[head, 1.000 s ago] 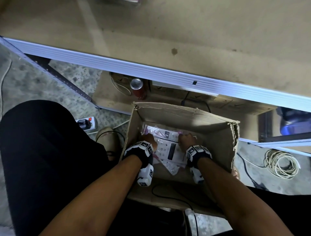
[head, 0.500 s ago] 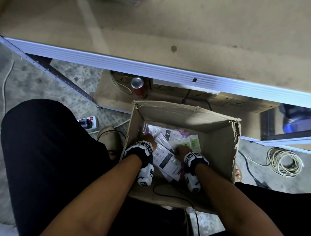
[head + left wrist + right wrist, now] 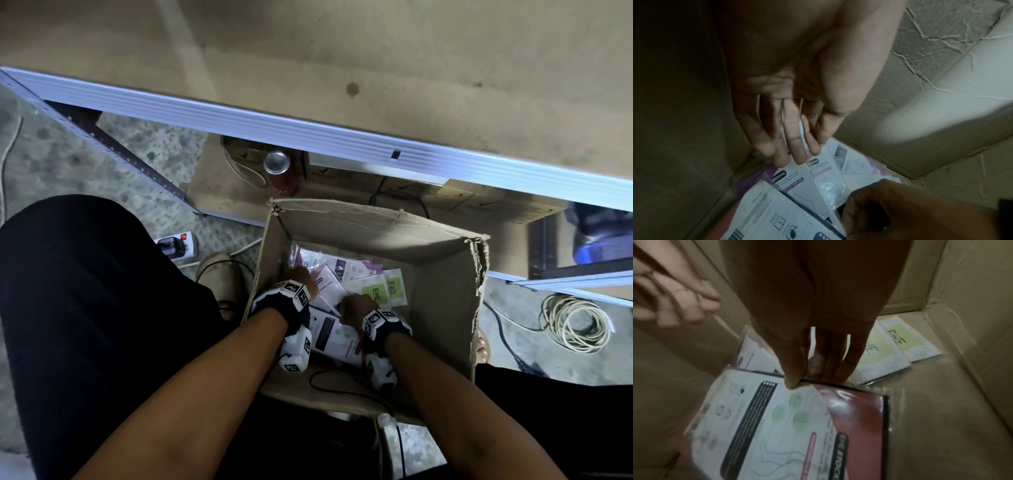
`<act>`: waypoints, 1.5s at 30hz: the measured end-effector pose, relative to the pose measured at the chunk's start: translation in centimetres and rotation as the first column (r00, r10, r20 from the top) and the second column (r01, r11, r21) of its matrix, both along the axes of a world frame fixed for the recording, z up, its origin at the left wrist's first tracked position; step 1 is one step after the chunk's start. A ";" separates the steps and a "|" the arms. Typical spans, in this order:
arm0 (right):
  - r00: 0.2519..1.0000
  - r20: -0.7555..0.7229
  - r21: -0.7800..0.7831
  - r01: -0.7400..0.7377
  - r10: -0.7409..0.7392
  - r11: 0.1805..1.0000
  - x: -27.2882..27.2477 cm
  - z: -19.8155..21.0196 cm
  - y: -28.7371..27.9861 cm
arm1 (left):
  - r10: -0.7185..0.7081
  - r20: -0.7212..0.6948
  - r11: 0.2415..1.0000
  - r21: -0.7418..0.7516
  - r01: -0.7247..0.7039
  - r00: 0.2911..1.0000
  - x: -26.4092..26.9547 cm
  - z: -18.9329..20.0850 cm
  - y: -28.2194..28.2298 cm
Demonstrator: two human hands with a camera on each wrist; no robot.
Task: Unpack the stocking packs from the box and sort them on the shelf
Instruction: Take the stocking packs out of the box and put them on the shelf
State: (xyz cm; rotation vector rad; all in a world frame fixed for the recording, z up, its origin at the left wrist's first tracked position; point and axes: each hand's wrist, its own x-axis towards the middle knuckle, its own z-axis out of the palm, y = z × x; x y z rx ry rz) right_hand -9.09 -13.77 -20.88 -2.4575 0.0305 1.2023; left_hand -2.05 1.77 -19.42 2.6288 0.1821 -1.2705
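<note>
An open cardboard box (image 3: 445,308) stands on the floor below the shelf board (image 3: 342,51). Several stocking packs lie in it. My right hand (image 3: 356,305) pinches the far edge of a white-and-red pack (image 3: 777,418), thumb on top and fingers under it (image 3: 797,379). That pack is tilted up near the box's front wall (image 3: 337,337). My left hand (image 3: 301,277) reaches into the left corner, its straight fingers (image 3: 793,154) touching white and purple packs (image 3: 797,178). Two green-labelled packs (image 3: 376,291) lie flat just beyond my right hand.
A red drink can (image 3: 279,171) stands on flattened cardboard under the shelf's metal edge (image 3: 308,130). A power strip (image 3: 176,245) and a shoe (image 3: 219,277) lie left of the box. A coil of cable (image 3: 575,322) lies on the floor to the right.
My right hand has drawn back toward the box's near wall with the white-and-red pack, uncovering the green-labelled packs. The left hand has stayed in the left corner.
</note>
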 end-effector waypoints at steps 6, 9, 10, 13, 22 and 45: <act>0.998 0.052 0.006 -0.027 0.027 1.000 0.3 1.4 -0.8 | -0.075 0.023 0.997 0.024 0.074 0.997 0.8 -1.0 -0.4; 0.998 0.065 0.006 -0.027 0.027 1.000 0.4 2.4 -2.0 | -0.153 0.096 0.988 0.038 0.150 0.983 1.9 -0.5 -1.1; 0.997 0.062 0.007 -0.043 0.043 0.999 0.3 2.8 -2.3 | -0.181 0.132 0.984 0.019 0.180 0.975 2.2 -0.2 -1.5; 0.995 0.046 0.003 -0.087 0.087 0.996 -0.2 3.7 -2.5 | -0.254 0.230 0.942 -0.161 0.294 0.940 3.0 0.4 -3.3; 0.974 -0.016 -0.061 -0.228 0.227 0.972 -0.5 4.9 -1.6 | -0.780 0.207 0.597 -0.038 0.801 0.591 2.5 -0.7 -6.1; 0.974 -0.034 -0.086 -0.228 0.226 0.970 -1.5 6.1 -2.8 | -0.372 0.138 0.902 -0.179 0.393 0.918 1.0 -1.3 -4.5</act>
